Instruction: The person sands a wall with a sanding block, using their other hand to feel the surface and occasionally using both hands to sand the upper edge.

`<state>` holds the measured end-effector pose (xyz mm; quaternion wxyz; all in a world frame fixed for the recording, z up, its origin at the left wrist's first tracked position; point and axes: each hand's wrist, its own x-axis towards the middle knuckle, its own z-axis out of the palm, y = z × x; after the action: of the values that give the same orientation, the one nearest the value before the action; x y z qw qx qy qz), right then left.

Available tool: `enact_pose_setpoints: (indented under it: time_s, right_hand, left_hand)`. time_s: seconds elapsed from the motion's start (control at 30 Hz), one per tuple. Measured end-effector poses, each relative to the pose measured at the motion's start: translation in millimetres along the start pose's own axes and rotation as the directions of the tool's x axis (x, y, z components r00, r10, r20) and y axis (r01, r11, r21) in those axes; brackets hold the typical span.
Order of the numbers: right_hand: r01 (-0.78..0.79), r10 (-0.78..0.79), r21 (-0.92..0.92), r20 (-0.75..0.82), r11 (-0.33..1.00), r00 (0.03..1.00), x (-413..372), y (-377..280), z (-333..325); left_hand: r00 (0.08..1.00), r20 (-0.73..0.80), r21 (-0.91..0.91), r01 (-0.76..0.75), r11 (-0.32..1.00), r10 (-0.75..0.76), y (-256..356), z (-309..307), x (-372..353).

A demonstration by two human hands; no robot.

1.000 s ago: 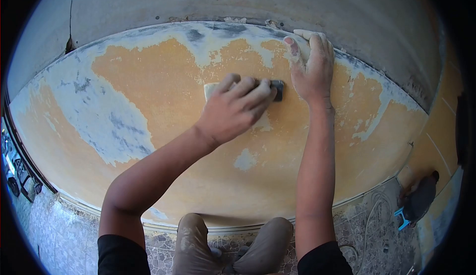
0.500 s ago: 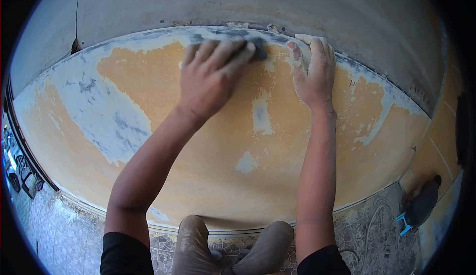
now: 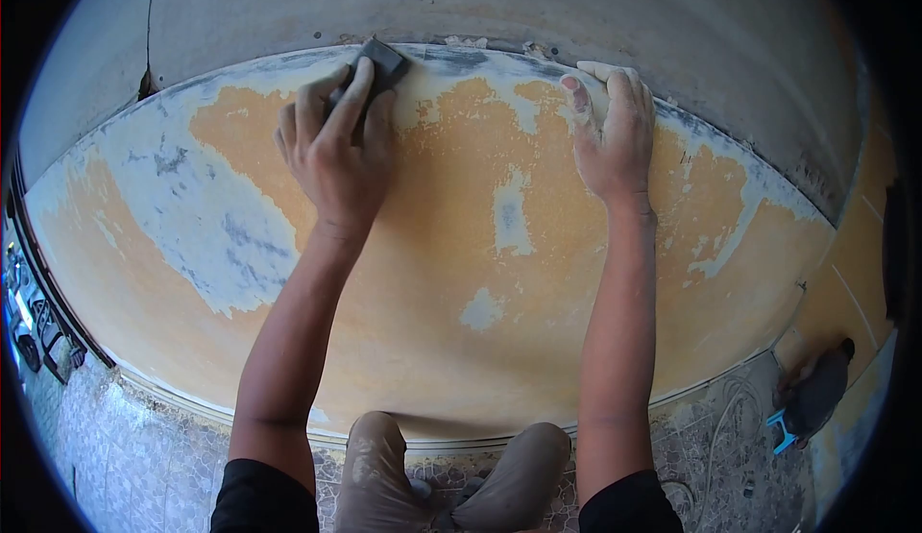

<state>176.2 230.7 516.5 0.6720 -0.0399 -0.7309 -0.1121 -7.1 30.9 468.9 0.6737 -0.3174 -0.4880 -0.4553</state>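
My left hand (image 3: 333, 157) is closed around a dark grey sanding block (image 3: 386, 62), which lies against the upper edge of a curved panel (image 3: 432, 293). The block's far end sticks out past my fingertips; the rest is partly hidden under them. The panel is yellow-orange with worn white and grey patches. Further right, my right hand (image 3: 618, 144) rests on the same upper edge, dusted pale. Its thumb is spread from the fingers, and it holds nothing.
Beyond the panel's edge rises a grey surface (image 3: 538, 5). My knees (image 3: 376, 437) are close to the panel's lower border, above a patterned tile floor (image 3: 144, 447). At right, another person (image 3: 816, 394) is beside a light-blue stool (image 3: 784, 432). Dark objects (image 3: 48, 341) stand at far left.
My left hand has swept left along the upper edge with the sanding block, which is now turned at an angle. My right hand has stayed almost in place.
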Motion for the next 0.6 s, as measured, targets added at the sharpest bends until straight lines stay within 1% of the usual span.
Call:
enact_pose_setpoints:
  time_s: [0.03, 0.07, 0.1, 0.13, 0.2, 0.23, 0.27, 0.3, 0.33, 0.4, 0.43, 0.47, 0.5, 0.53, 0.6]
  right_hand:
    - [0.001, -0.001, -0.004, -0.005, 1.000, 1.000, 0.9, -0.5, 0.3]
    - [0.007, -0.007, -0.001, -0.002, 1.000, 1.000, 1.5, -0.2, 0.8]
    - [-0.001, 0.001, -0.001, -0.003, 1.000, 1.000, 0.9, 0.2, 1.4]
    - [-0.011, 0.011, -0.003, -0.007, 1.000, 1.000, 0.5, -0.1, 2.0]
    - [-0.013, 0.013, 0.006, -0.007, 1.000, 1.000, 0.8, -1.3, 1.8]
    - [-0.020, 0.020, 0.014, -0.002, 1.000, 1.000, 0.5, -1.4, 1.1]
    - [-0.019, 0.019, 0.011, -0.003, 1.000, 1.000, 1.0, -1.3, 0.7]
    - [-0.020, 0.020, 0.011, 0.002, 1.000, 1.000, 0.9, -1.4, 0.5]
    - [-0.022, 0.022, 0.012, 0.005, 1.000, 1.000, 0.8, -1.8, 0.7]
    - [-0.018, 0.018, 0.008, -0.003, 1.000, 1.000, 1.2, -1.8, 0.9]
    - [-0.011, 0.011, 0.005, -0.008, 1.000, 1.000, 0.9, -2.3, 1.0]
    - [-0.008, 0.008, 0.006, -0.005, 1.000, 1.000, 0.7, -2.9, 1.5]
    - [-0.015, 0.015, 0.011, -0.008, 1.000, 1.000, 1.0, -3.2, 1.8]
    - [-0.021, 0.022, 0.015, -0.011, 1.000, 1.000, 1.2, -3.1, 1.7]
    - [-0.022, 0.022, 0.015, -0.005, 1.000, 1.000, 1.2, -4.0, 0.8]
  left_hand:
    - [0.986, 0.152, 0.060, -0.072, 0.996, 0.062, 12.1, -8.5, -16.0]
    - [0.925, 0.236, -0.056, -0.293, 0.955, 0.298, 17.4, -15.6, -35.6]
    - [0.803, 0.290, -0.189, -0.486, 0.853, 0.521, 20.1, -19.5, -45.7]
    - [0.802, 0.288, -0.186, -0.489, 0.852, 0.523, 16.7, -19.2, -47.2]
    - [0.743, 0.331, -0.276, -0.513, 0.813, 0.581, 14.5, -21.8, -40.3]
    - [0.824, 0.298, -0.170, -0.451, 0.876, 0.482, 9.5, -14.7, -27.8]
    - [0.910, 0.266, -0.094, -0.304, 0.948, 0.318, 5.1, -9.5, -7.7]
    - [0.964, 0.223, -0.024, -0.141, 0.990, 0.143, 1.7, -6.3, 5.3]
    - [0.964, 0.225, -0.025, -0.141, 0.990, 0.143, 2.5, -3.3, 6.2]
    - [0.980, 0.145, -0.076, -0.129, 0.989, 0.139, 12.9, 6.0, 3.0]
    - [0.915, 0.209, -0.188, -0.308, 0.933, 0.344, 23.1, 6.3, -9.5]
    - [0.810, 0.261, -0.253, -0.467, 0.847, 0.524, 33.0, 2.2, -19.9]
    - [0.669, 0.296, -0.326, -0.601, 0.730, 0.682, 38.4, -0.7, -25.4]
    - [0.672, 0.295, -0.324, -0.599, 0.733, 0.679, 36.0, 1.9, -23.7]
    - [0.793, 0.244, -0.219, -0.515, 0.828, 0.558, 29.7, 10.4, -1.3]
